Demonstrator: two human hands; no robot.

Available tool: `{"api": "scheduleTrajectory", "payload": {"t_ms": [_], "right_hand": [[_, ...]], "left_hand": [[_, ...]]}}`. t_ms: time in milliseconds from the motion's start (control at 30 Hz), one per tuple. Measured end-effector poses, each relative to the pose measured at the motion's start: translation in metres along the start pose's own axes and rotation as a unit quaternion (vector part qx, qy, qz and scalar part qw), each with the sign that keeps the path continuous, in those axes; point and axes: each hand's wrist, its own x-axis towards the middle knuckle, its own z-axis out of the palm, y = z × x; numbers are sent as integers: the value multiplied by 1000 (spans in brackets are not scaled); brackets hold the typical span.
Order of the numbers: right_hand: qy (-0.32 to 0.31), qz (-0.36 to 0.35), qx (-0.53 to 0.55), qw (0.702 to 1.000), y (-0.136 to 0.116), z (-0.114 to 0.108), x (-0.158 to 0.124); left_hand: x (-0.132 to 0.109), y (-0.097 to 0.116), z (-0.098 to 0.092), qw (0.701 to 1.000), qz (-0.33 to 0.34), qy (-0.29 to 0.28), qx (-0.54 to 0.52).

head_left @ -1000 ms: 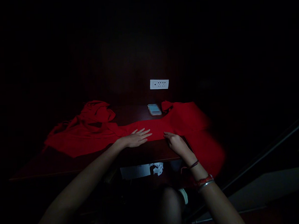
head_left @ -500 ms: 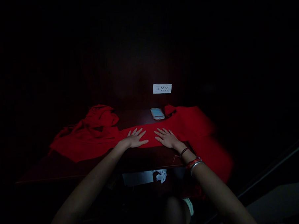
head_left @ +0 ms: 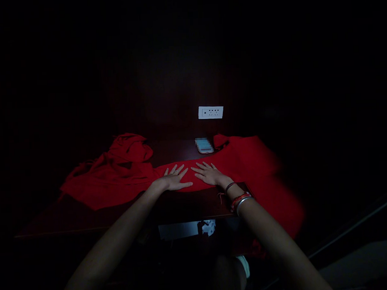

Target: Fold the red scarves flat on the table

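A long red cloth (head_left: 242, 158), perhaps a scarf, lies across a dark wooden table (head_left: 183, 207). Its left part is bunched up and wrinkled, while the right part spreads wide and hangs over the front edge. My left hand (head_left: 175, 179) rests flat on the narrow middle stretch with its fingers spread. Close by on the right, my right hand (head_left: 209, 174) also lies flat on the cloth, palm down and fingers apart. Neither hand grips anything. Bracelets circle my right wrist.
Behind the cloth lies a phone (head_left: 204, 145) with a blurred screen. A white socket plate (head_left: 210, 112) is fixed to the dark wall. Under the table edge are a pale flat object (head_left: 178, 230) and a crumpled white thing (head_left: 208, 227). The surroundings are very dark.
My right hand has slid left over the cloth, closer to my left hand. My left hand stays almost in place. The view has shifted slightly.
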Motion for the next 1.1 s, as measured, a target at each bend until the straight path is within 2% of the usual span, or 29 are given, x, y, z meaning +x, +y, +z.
{"api": "scheduleTrajectory", "payload": {"t_ms": [200,367,533,633,700,767,867,900,1000,1100], "right_hand": [[-10,61,-14,998,14,5,-1],[44,44,-10,998,7,2,3],[2,60,-16,998,6,9,7],[17,61,-25,998,9,12,6],[25,61,-29,997,10,13,6],[26,61,-31,997,10,12,6],[27,60,-31,997,10,12,6],[29,59,-32,997,11,12,6],[34,59,-34,997,12,13,6],[33,62,-40,997,14,14,7]], "left_hand": [[-4,3,-1,1000,-5,-2,-1],[-1,3,3,999,7,48,1],[1,1,4,999,11,45,11],[-16,-7,-3,989,58,126,47],[-39,-22,-8,974,57,206,73],[-66,-46,-9,967,-7,242,83],[-105,-90,-1,969,-153,182,64],[-116,-103,2,969,-179,162,52],[-140,-133,8,975,-176,127,38],[-154,-150,-2,969,-184,129,98]]}}
